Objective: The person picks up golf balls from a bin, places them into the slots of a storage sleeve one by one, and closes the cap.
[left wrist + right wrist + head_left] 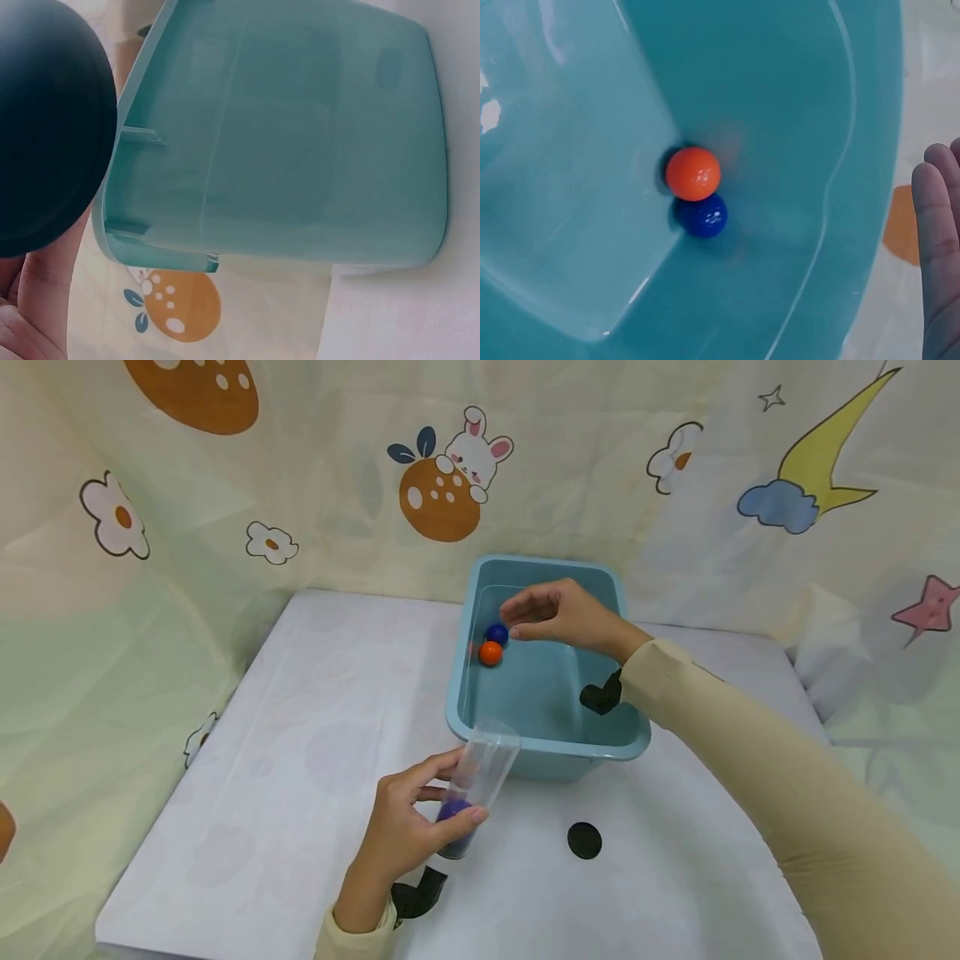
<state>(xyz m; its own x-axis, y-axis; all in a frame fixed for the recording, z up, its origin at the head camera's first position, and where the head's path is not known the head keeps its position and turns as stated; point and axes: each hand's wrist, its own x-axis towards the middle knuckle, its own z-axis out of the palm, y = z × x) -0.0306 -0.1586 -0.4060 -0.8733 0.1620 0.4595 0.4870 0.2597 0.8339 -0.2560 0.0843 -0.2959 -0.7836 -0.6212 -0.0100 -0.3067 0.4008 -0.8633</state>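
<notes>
My left hand [408,822] grips a clear plastic cup [487,768], tilted in front of the basin. A purple-blue ball [453,811] sits low inside the cup. In the left wrist view the dark round base of the cup [52,127] fills the left side. Over the light blue basin [570,749] hovers my right hand [573,617], fingers loosely bent and holding nothing. Below its fingertips, an orange ball [694,174] and a blue ball [705,216] lie side by side on the basin floor, against the wall.
A black disc [584,841] lies on the white table [300,760] in front of the basin. A patterned cloth [337,485] hangs behind the table and along its sides. The basin's near rim stands close to the cup.
</notes>
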